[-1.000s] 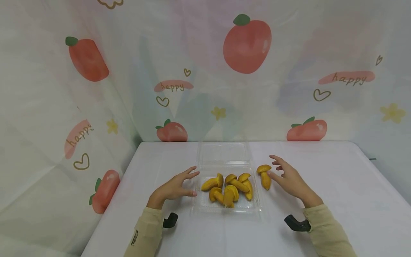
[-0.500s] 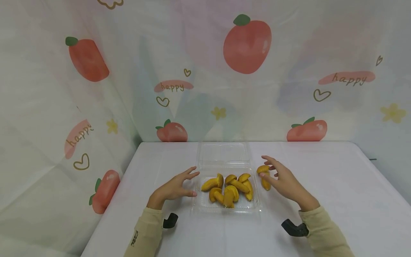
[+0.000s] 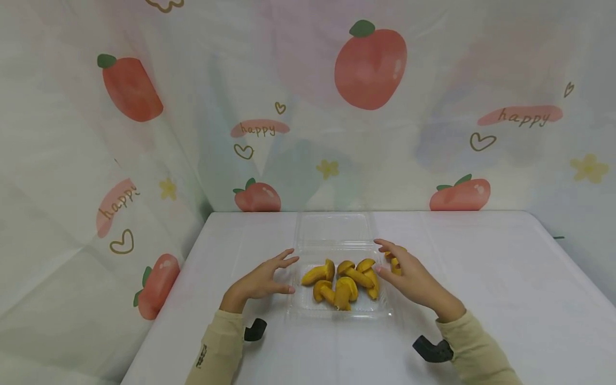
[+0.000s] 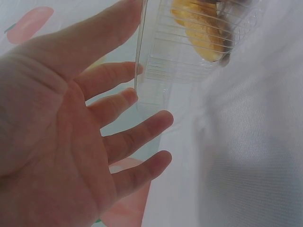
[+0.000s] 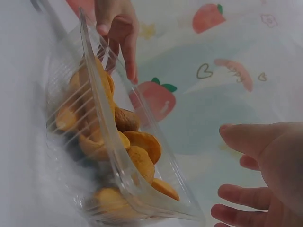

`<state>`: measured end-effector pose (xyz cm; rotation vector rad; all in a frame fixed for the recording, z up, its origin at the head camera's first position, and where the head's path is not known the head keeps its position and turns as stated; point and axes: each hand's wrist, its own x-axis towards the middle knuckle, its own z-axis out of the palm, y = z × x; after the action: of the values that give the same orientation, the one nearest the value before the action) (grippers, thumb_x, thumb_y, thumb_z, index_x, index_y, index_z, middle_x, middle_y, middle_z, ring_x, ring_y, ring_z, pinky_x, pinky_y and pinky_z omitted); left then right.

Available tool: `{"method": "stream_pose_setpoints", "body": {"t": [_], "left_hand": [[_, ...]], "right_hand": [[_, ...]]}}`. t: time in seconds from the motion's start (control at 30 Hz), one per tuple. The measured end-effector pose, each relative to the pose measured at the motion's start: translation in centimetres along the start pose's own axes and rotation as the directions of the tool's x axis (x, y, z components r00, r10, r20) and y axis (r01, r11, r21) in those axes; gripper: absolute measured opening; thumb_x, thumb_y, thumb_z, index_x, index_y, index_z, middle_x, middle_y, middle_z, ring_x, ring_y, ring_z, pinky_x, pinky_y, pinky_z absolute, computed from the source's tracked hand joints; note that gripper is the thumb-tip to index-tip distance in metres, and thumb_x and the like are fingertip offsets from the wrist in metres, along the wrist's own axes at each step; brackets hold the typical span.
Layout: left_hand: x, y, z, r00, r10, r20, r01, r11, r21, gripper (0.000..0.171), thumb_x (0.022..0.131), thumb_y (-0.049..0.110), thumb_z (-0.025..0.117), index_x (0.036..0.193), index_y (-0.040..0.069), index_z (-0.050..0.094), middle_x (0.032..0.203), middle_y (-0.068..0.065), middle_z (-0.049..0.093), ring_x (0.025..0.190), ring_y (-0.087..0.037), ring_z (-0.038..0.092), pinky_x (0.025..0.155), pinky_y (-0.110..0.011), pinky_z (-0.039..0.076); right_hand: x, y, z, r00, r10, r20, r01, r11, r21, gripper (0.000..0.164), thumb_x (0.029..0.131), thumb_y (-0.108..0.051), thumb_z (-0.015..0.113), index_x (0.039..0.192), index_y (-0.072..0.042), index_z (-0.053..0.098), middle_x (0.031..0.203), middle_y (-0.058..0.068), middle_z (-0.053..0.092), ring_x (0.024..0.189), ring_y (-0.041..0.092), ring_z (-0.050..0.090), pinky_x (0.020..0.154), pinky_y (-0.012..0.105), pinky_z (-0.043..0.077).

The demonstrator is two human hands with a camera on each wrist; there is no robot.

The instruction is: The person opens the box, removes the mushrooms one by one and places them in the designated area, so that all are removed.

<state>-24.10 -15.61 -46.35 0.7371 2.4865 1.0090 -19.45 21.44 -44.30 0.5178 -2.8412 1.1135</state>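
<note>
Fingers spread and holding nothing, the right hand [image 3: 415, 279] has moved past the loose yellow mushroom [image 3: 396, 267] to the right side of the clear clamshell [image 3: 308, 308], so that one lies on the table [image 3: 481, 251], apart from the mushrooms [image 3: 345, 294] inside. The left hand [image 3: 257, 280] is spread too; its wrist view alone resolves fingertips right at the rim.

White bench [image 3: 505, 267] carries a clear container [image 3: 337, 314] and one loose mushroom [image 3: 395, 265]

The bench is white all over, its surface showing a fine, fabric-like weave in the left wrist view. Around the middle of it sits the container, its lid [image 3: 335, 229] opened back toward the far edge. Just beside the container's right side, the yellow mushroom lies directly on the bench, partly hidden in the head view
</note>
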Motion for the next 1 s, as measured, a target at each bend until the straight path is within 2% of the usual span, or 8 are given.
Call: {"method": "stream_pose_setpoints", "body": {"t": [0.1,0.37,0.57,0.77,0.9,1.0], "left_hand": [[0.0,0.0,0.0,1.0,0.002,0.0,-0.002,1.0,0.005,0.078,0.09,0.021,0.078,0.156,0.009,0.039,0.171,-0.011,0.019,0.155,-0.041,0.024,0.12,-0.067,0.024],[0.2,0.0,0.0,1.0,0.005,0.003,-0.005,1.0,0.0,0.077,0.09,0.021,0.078,0.156,0.009,0.039,0.171,-0.011,0.018,0.155,-0.04,0.023,0.121,-0.066,0.023],[0.2,0.0,0.0,1.0,0.012,0.005,-0.012,1.0,-0.008,0.078,0.09,0.021,0.078,0.156,0.008,0.039,0.171,-0.012,0.018,0.155,-0.041,0.023,0.121,-0.066,0.023],[0.2,-0.1,0.0,1.0,0.002,0.001,-0.002,1.0,-0.017,0.078,0.089,0.021,0.078,0.156,0.008,0.04,0.171,-0.012,0.018,0.155,-0.041,0.023,0.12,-0.067,0.023],[0.1,-0.2,-0.1,1.0,0.006,0.0,-0.006,1.0,-0.014,0.078,0.09,0.022,0.078,0.156,0.007,0.039,0.17,-0.012,0.018,0.155,-0.041,0.024,0.12,-0.068,0.024],[0.2,-0.3,-0.1,1.0,0.011,-0.001,-0.011,1.0,-0.013,0.078,0.09,0.022,0.078,0.156,0.007,0.039,0.17,-0.013,0.019,0.155,-0.042,0.023,0.12,-0.068,0.023]], "right_hand": [[0.0,-0.5,0.4,0.999,-0.035,0.007,0.035,0.999,-0.004,0.063,0.098,-0.021,0.066,0.153,-0.009,0.039,0.136,0.023,0.058,0.118,0.041,0.058,0.097,0.061,0.051],[-0.3,-1.7,1.3,0.996,-0.077,0.034,0.076,0.997,0.007,0.058,0.099,-0.025,0.066,0.151,-0.009,0.043,0.137,0.018,0.06,0.117,0.037,0.059,0.092,0.051,0.052],[-0.6,-2.6,2.5,0.991,-0.111,0.073,0.108,0.993,0.038,0.058,0.097,-0.023,0.068,0.149,-0.01,0.046,0.14,0.017,0.059,0.12,0.037,0.06,0.097,0.057,0.053],[-0.6,-2.9,4.1,0.974,-0.189,0.126,0.181,0.981,0.07,0.056,0.097,-0.023,0.069,0.146,-0.005,0.049,0.134,0.014,0.062,0.121,0.033,0.062,0.101,0.052,0.053],[-0.7,-3.0,4.8,0.966,-0.181,0.184,0.172,0.983,0.063,0.052,0.098,-0.027,0.067,0.144,-0.008,0.053,0.136,0.015,0.061,0.119,0.032,0.061,0.098,0.05,0.053],[-0.7,-3.0,5.2,0.961,-0.161,0.224,0.156,0.987,0.041,0.048,0.099,-0.03,0.066,0.142,-0.011,0.057,0.13,0.013,0.061,0.108,0.026,0.061,0.089,0.041,0.053]]}}
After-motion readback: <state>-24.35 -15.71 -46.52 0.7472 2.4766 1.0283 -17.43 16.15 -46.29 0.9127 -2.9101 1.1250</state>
